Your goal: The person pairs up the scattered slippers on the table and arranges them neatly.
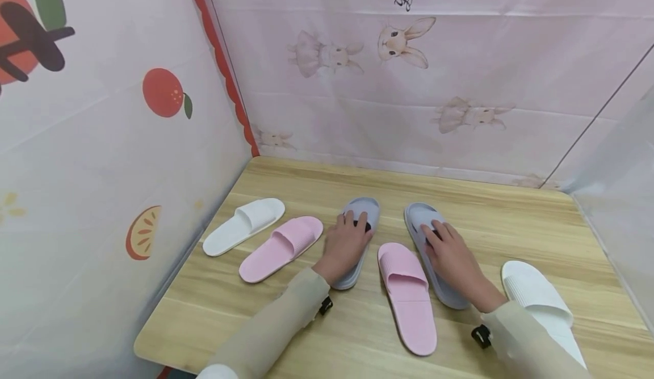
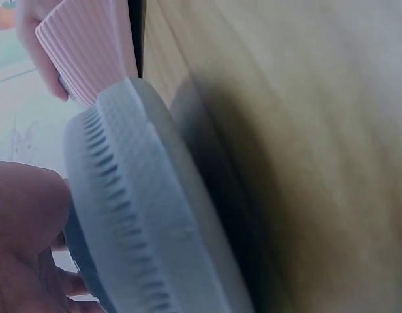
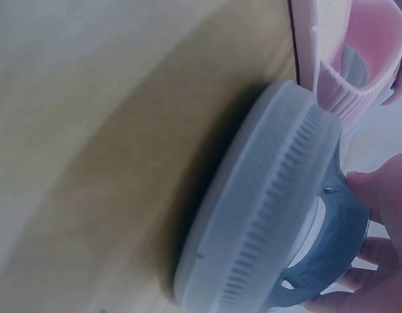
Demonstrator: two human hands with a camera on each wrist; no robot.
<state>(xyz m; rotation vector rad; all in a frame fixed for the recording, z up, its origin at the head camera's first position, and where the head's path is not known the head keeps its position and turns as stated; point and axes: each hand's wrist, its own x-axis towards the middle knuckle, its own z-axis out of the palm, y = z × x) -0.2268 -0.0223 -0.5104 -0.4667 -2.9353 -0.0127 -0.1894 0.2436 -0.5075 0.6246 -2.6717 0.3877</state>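
Two grey-blue slippers stand apart on the wooden table, toes toward the back wall. My left hand (image 1: 344,245) grips the left grey-blue slipper (image 1: 364,204) across its strap, fingers spread over the top. Likewise, my right hand (image 1: 456,261) holds the right grey-blue slipper (image 1: 420,213) by its strap; in the right wrist view, thumb and fingers lie on the strap (image 3: 338,241). Dark shadow runs along the left slipper's sole (image 2: 181,202) in the left wrist view; whether it is raised I cannot tell. Both palms hide part of the slippers.
A pink slipper (image 1: 296,236) and a white slipper (image 1: 258,214) lie to the left. Between my hands is another pink slipper (image 1: 411,311); a second white slipper (image 1: 536,291) lies beside my right forearm. Printed cloth walls (image 1: 352,135) border the wooden table (image 1: 327,181).
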